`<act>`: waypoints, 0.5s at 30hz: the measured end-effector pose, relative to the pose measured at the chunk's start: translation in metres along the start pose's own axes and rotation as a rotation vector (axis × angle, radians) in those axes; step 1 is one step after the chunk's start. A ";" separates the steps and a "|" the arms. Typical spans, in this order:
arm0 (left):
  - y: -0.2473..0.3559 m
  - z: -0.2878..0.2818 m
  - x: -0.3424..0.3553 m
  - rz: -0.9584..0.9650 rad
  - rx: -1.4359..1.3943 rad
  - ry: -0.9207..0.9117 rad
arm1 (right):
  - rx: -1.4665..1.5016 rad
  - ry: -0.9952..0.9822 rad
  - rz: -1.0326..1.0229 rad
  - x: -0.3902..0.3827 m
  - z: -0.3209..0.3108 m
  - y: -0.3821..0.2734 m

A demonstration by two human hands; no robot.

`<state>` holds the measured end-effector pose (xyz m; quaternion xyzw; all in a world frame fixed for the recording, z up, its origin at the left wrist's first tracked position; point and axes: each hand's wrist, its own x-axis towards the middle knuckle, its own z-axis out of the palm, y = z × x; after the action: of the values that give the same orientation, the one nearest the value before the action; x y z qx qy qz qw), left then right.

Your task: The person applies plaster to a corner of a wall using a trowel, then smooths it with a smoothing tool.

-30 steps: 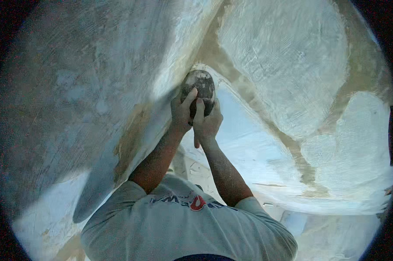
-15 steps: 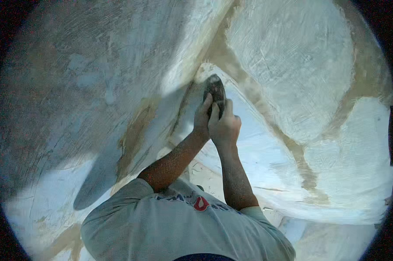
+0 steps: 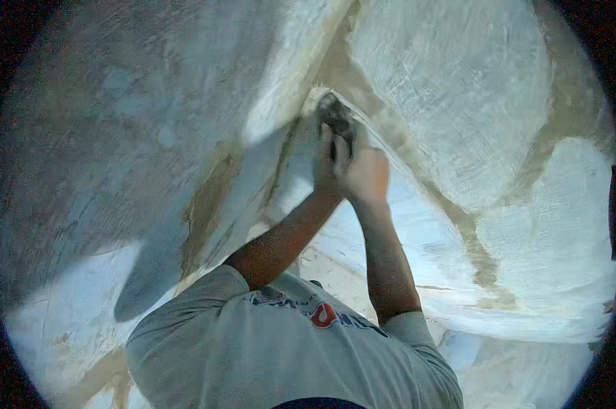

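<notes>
Rubbing seems your step: your left hand point(image 3: 326, 163) and right hand point(image 3: 367, 172) both hold the dark block point(image 3: 331, 108), just beside a brown band point(image 3: 343, 73) on the pale wall point(image 3: 451, 102). Next probably needs steady pushing.

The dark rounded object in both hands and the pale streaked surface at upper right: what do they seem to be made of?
The dark rounded object: possibly hard plastic or stone, dull and mottled; blur leaves it open. The pale streaked surface: probably plaster or filler, matt, because crossing streaks cover it.
</notes>
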<state>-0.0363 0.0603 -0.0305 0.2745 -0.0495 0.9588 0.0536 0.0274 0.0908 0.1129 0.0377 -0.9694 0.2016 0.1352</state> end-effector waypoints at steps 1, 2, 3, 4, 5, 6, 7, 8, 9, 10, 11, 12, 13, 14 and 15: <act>-0.022 0.042 0.000 0.028 0.195 0.293 | 0.010 0.048 0.020 -0.007 -0.008 0.019; -0.029 0.069 0.005 0.077 0.407 0.571 | 0.027 0.097 0.013 -0.008 -0.014 0.024; -0.020 0.053 0.012 0.075 -0.126 0.591 | 0.020 0.137 -0.050 -0.001 -0.007 0.011; -0.003 0.051 0.019 -0.087 -0.417 -0.009 | 0.016 0.139 -0.049 0.004 -0.007 0.008; -0.009 0.055 0.018 -0.090 -0.421 -0.009 | -0.027 0.102 -0.051 0.010 -0.008 0.006; -0.018 0.060 0.017 -0.046 -0.244 0.131 | -0.070 0.065 -0.051 0.012 -0.011 0.007; -0.022 0.062 0.016 0.013 -0.053 0.268 | 0.019 0.201 -0.139 0.012 -0.008 0.013; -0.027 0.064 0.014 0.062 0.133 0.407 | 0.021 0.198 -0.138 0.006 -0.012 0.019; -0.030 0.065 0.012 0.111 0.321 0.544 | 0.076 0.152 -0.093 -0.001 -0.017 0.026; -0.020 0.057 0.018 0.114 0.331 0.541 | 0.140 0.109 -0.053 0.001 -0.016 0.027; -0.015 0.046 0.021 0.100 0.212 0.330 | 0.133 0.166 -0.090 0.000 -0.015 0.018; -0.010 0.034 0.024 0.086 0.093 0.121 | -0.069 0.020 0.012 0.014 -0.008 0.003; -0.007 0.028 0.022 0.068 -0.023 -0.081 | -0.020 0.069 -0.046 0.020 -0.006 0.004; -0.009 0.023 0.020 0.067 -0.024 -0.078 | 0.029 0.118 -0.103 0.021 -0.003 0.006; -0.014 0.018 0.018 0.058 0.110 0.224 | 0.029 0.116 -0.100 0.016 -0.006 0.012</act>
<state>-0.0407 0.0729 -0.0048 0.1669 0.0015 0.9859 0.0157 0.0121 0.1034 0.1179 0.0763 -0.9537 0.2105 0.2007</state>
